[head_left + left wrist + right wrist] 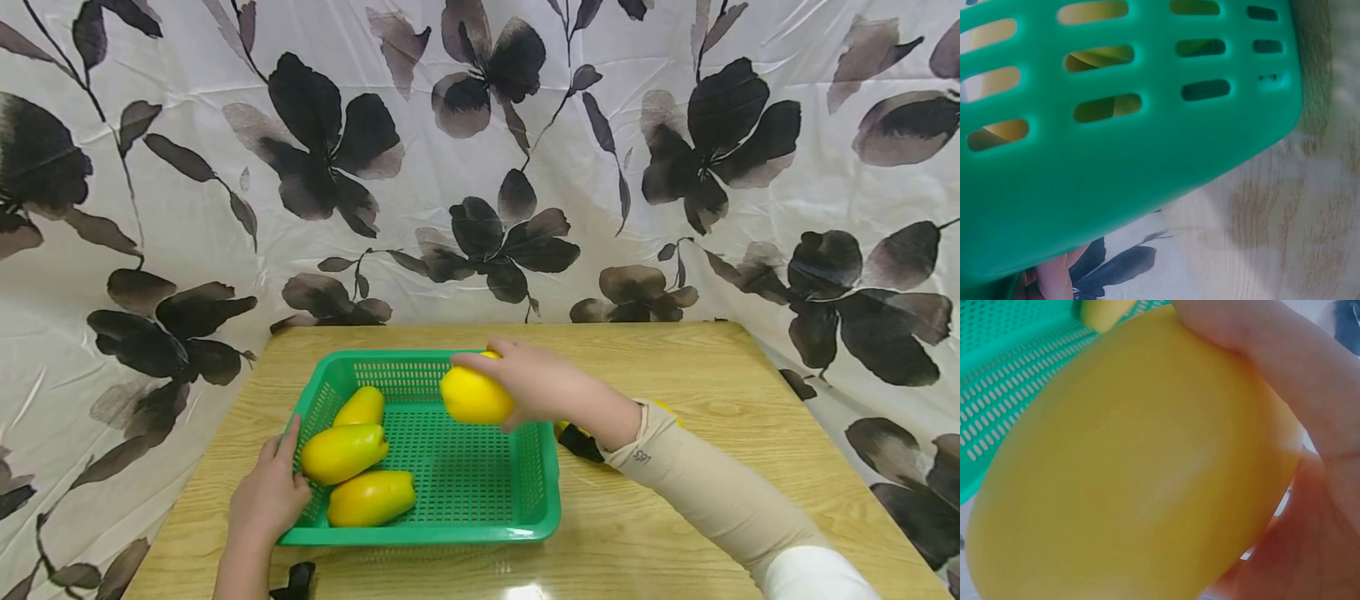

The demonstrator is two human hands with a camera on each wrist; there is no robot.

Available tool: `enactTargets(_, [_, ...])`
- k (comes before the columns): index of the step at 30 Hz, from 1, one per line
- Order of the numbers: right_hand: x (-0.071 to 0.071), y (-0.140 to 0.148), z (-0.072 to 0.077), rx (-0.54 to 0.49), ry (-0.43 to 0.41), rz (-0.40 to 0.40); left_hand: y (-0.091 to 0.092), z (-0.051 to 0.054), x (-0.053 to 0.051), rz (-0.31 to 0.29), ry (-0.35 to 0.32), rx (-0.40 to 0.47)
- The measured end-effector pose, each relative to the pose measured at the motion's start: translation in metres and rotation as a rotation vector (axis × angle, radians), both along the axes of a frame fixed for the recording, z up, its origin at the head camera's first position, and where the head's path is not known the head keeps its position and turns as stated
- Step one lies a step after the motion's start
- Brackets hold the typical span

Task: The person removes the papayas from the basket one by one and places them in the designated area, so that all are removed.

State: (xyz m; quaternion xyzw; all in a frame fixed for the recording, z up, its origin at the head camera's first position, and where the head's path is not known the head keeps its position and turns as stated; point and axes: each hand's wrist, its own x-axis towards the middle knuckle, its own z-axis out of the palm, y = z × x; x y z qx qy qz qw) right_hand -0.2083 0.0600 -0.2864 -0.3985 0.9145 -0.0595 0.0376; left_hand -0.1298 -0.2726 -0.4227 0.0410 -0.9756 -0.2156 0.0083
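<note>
A thin, creased pale cloth (pixel 600 179) printed with dark flowers hangs behind and beside the worktop (pixel 705 367), which is smooth, glossy and marked with light wood grain. Left of the worktop's middle sits a green plastic basket (pixel 420 534), rectangular with rounded corners, its walls and floor pierced by rows of slots. A ribbed beige sleeve (pixel 712 475) covers the right forearm, reaching in from the worktop's right side. The right hand (pixel 536 383) is curled firmly round one yellow fruit (pixel 472 398), a smooth, plump oval held above the basket's far right part. The left hand (pixel 268 493) grips the basket's left rim, fingers bent over it. Three more fruits lie along the left inside of the basket: a back fruit (pixel 362 408), a middle fruit (pixel 347 453) tinged green, and a front fruit (pixel 372 498), all long, waxy and rounded. Beyond the right rim, a yellow-and-black object (pixel 580 443) is partly hidden by the forearm; a small black piece (pixel 298 580) shows near the left wrist.
</note>
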Motion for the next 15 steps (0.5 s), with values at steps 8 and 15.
enactTargets(8, [0.009,0.030,-0.004,-0.091,0.030,-0.016,0.000,0.001,-0.001,-0.004,-0.009,0.003])
enactTargets(15, [0.016,0.056,-0.013,-0.121,0.066,-0.056,-0.001,0.001,-0.002,-0.006,-0.019,-0.003])
